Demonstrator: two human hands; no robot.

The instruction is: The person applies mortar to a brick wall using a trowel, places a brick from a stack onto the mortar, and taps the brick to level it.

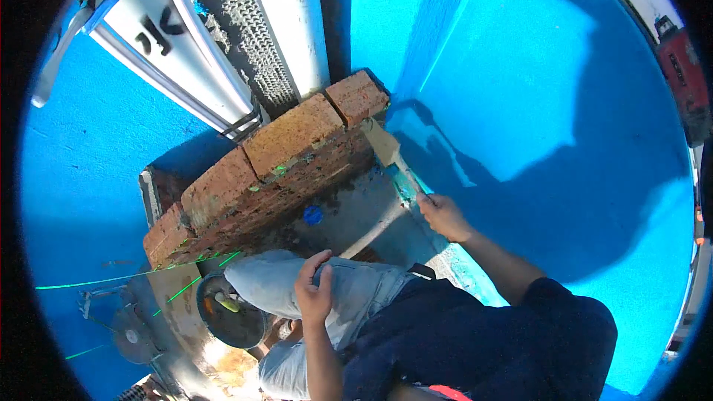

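My right hand (443, 218) is closed round the handle of a trowel (382, 144) with a flat, tan-smeared blade. The blade is near the right end of the brick wall (293, 136), by its top corner; I cannot tell whether it touches. Bricks with narrow gaps between them form the wall's top course. Over my bent knee (275, 282), my left hand (313, 289) holds nothing, with thumb and fingers apart.
Beside my knee stands a dark bucket (232, 312) with a yellow-green object in it. A round-bladed machine (132, 336) is at lower left. White frame pieces (167, 37) rise behind the bricks. Blue walls (512, 89) enclose the spot; green laser lines cross the left side.
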